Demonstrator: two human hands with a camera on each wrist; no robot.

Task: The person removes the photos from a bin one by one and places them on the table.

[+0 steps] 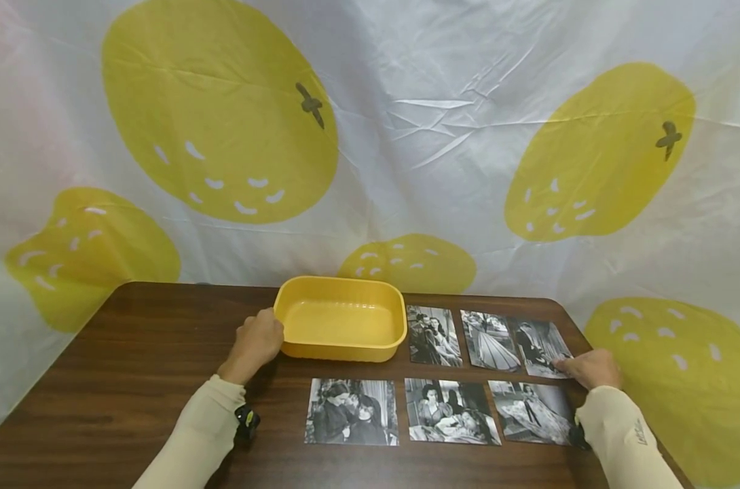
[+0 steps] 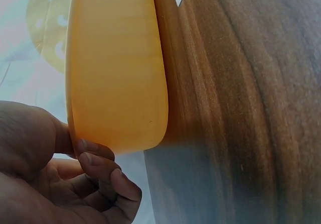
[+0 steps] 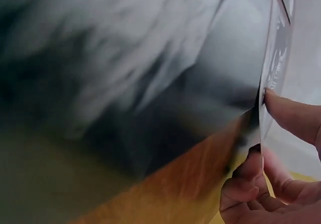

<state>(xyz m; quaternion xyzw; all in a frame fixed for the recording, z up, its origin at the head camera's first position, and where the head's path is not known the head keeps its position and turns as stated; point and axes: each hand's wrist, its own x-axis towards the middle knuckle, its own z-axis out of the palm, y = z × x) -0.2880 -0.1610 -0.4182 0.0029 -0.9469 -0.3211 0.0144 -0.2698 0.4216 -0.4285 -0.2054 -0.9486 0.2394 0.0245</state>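
Gripping yellow tray (image 1: 309, 288) (bare inside), left hand (image 1: 256, 339)

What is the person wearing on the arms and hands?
Both arms have long, close-fitting cream sleeves; the right sleeve carries small grey lettering near the cuff. A small black device with a yellow spot sits at the left wrist. The left hand and right hand are bare.

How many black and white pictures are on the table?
6. Back row, right of the yellow tub: one beside it, a middle one, and the far-right one that the right hand pinches. Front row: left, middle, right.
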